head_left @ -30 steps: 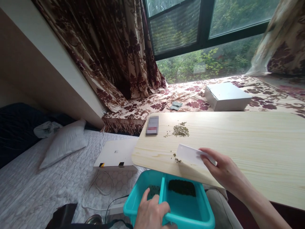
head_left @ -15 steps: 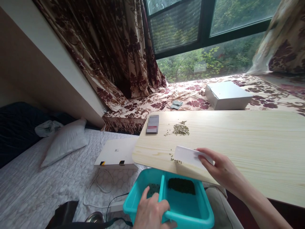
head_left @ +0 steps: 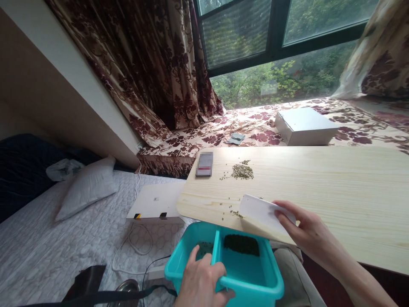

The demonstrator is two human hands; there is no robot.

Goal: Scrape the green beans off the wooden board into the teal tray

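My right hand (head_left: 305, 224) grips a thin white flat piece, like a scraper (head_left: 258, 211), tilted with its edge at the wooden table (head_left: 335, 187). Scattered small green beans (head_left: 237, 214) lie just left of the scraper. Farther back on the table is a larger patch of beans (head_left: 243, 172). Below the table's front edge sits a teal bin (head_left: 278, 277) with two compartments. My left hand (head_left: 202, 279) holds its near rim by the divider, index finger stretched over the left compartment. Dark green beans (head_left: 242, 244) fill the far end of the right compartment; a few lie in the left.
A phone-like object (head_left: 204, 164) rests at the table's left corner. Behind the table are a white box (head_left: 306, 123) and a folded cloth (head_left: 236, 138). On the bed (head_left: 105, 213) lie another white box (head_left: 156, 200), cables, and a metal bowl (head_left: 126, 290).
The scraper in my right hand has shifted a little to the right. Some beans near the front edge now lie more spread out to the left. My left hand stays on the bin.
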